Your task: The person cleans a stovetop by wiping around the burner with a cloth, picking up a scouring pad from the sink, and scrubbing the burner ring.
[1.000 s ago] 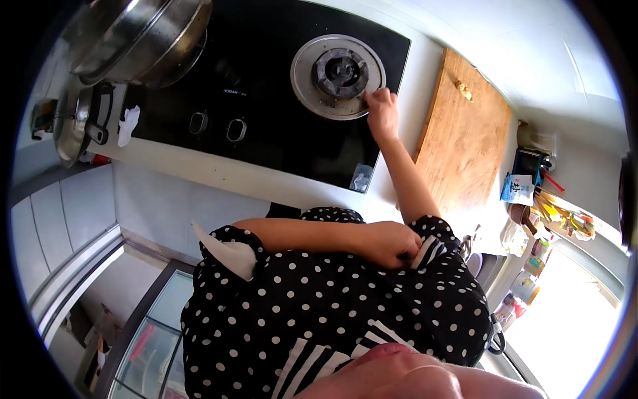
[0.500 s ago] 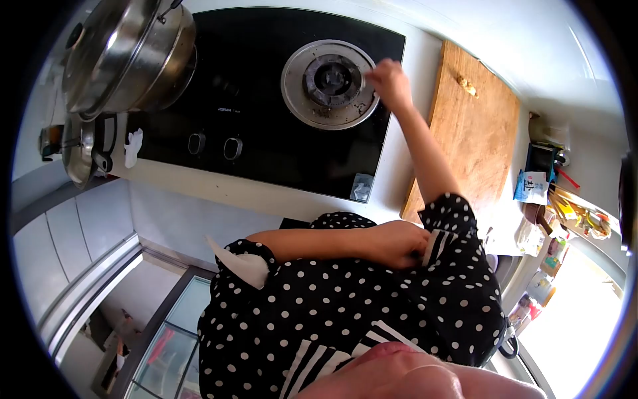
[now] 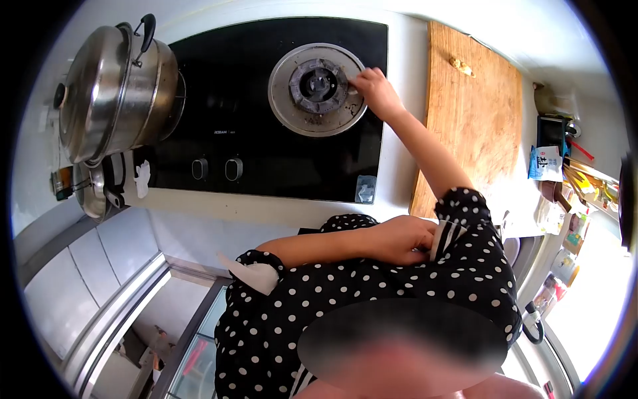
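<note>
At the right side of the gas burner, my right hand is closed in a pinch over the round metal drip plate. A small pale bit shows by its fingertips, too small to name. My left hand lies across my body with its fingers curled at the striped band of my right sleeve, gripping the cloth. Both hands are in front of the black glass gas stove, whose two knobs face me.
A lidded steel steamer pot stands on the left burner. Below it are a pan and a crumpled white tissue. Right of the stove lies a wooden board with a piece of ginger-like food. A blue-white packet is farther right.
My right hand stays pinched at the burner's right side, a little nearer its centre ring. My left hand keeps its place at the sleeve. The whole view has shifted slightly.
</note>
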{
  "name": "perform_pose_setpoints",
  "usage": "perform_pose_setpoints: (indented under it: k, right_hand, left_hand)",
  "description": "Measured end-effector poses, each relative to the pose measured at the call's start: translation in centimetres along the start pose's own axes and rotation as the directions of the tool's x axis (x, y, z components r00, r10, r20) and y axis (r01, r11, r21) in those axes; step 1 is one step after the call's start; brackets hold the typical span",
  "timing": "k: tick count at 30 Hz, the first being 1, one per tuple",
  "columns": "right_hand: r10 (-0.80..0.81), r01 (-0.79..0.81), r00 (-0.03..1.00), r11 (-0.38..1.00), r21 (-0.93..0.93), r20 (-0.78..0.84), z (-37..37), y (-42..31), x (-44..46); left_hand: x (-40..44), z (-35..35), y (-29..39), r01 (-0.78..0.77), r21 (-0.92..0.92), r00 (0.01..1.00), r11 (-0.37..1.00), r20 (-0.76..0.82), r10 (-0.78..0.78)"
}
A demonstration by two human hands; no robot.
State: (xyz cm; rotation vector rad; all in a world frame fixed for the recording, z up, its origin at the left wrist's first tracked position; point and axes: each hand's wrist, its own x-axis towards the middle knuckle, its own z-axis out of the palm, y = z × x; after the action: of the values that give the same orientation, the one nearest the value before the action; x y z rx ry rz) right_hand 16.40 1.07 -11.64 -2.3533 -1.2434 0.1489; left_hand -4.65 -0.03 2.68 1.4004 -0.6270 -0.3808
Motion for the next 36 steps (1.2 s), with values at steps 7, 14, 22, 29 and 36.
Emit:
perform_pose_setpoints:
  k: [7,14,22,29,36]
  right_hand:
    - [0.146,-0.15,0.986,0.988,-0.046,-0.083,0.5,-0.3,1.0]
    - [0.001,-0.01,0.983,0.999,-0.044,-0.185,1.1,1.2,5.9]
    - [0.02,-0.027,0.998,0.993,-0.117,-0.056,-0.8,0.0,2.4]
    - [-0.161,0.149,0.98,0.984,-0.1,-0.118,0.6,1.1,3.9]
    - [-0.191,0.196,0.981,0.953,-0.231,0.045,-0.8,1.9,1.4]
  left_hand:
    - [1.0,-0.1,-0.4,-0.049,0.015,0.998,0.999,0.032,0.048]
    - [1.5,-0.5,-0.5,0.108,0.02,0.99,0.994,-0.088,-0.106]
    - [1.9,-0.3,-0.6,0.035,-0.032,0.999,0.999,0.01,-0.034]
    - [1.3,-0.6,-1.7,0.014,-0.033,0.999,0.999,-0.051,-0.015]
    - [0.8,-1.2,-1.1,0.075,-0.073,0.997,0.994,0.01,-0.075]
